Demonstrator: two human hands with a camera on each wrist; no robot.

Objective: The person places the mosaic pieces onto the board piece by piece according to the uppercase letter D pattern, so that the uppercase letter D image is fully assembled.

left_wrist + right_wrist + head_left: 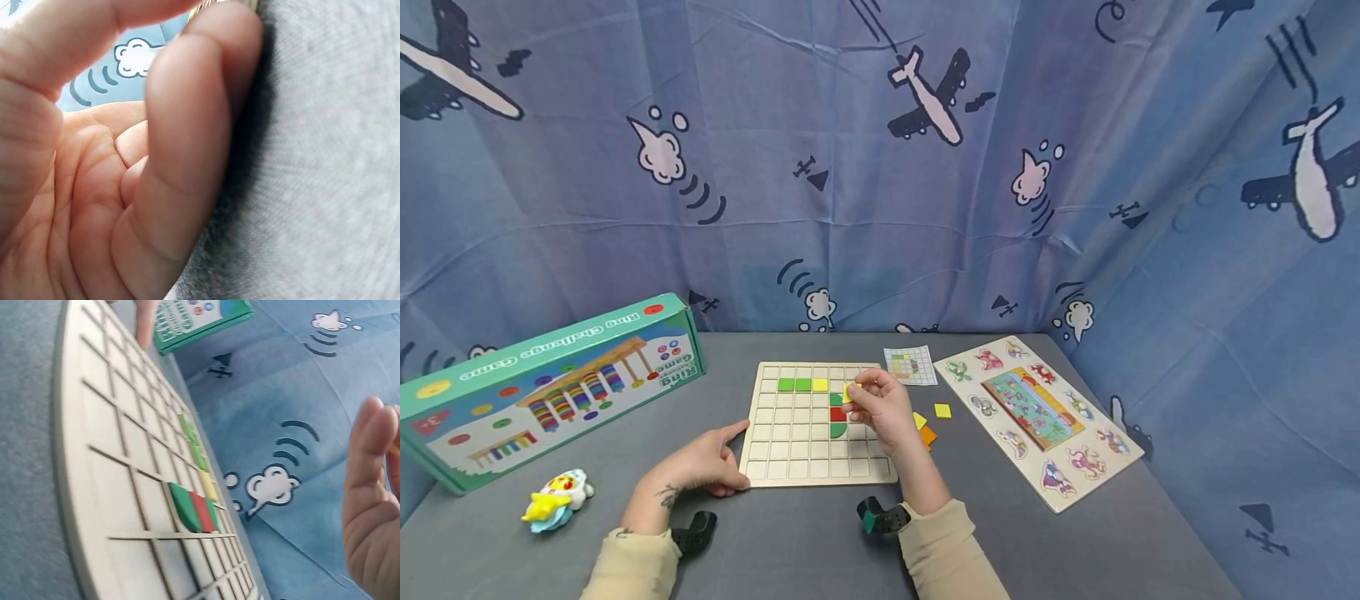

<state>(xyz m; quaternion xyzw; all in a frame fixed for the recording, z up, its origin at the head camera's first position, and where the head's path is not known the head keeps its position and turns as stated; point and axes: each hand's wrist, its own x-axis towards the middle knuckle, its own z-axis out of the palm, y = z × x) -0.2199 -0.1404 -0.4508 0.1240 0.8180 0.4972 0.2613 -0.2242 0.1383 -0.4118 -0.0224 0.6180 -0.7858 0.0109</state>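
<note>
My right hand [886, 412] pinches a small yellow square tile [849, 392] between thumb and fingertips, over the right part of a wooden grid board [790, 447]. Near the board's top row lie two green square tiles [794, 385] and a yellow one [820, 385]. Below and to the right, a red tile [838, 414] sits between two green pieces, the lower one [838, 431] with a rounded edge. At the left side, my left hand [703, 461] touches the board, its index finger on the left edge and its thumb by the lower left corner.
Loose yellow and orange tiles [928, 436] lie right of the board, one yellow square [942, 411] apart. Behind them is a pattern card [912, 365]. An animal puzzle board [1037, 421] lies at the right. A green game box [550, 383] and small toy [557, 500] stand left.
</note>
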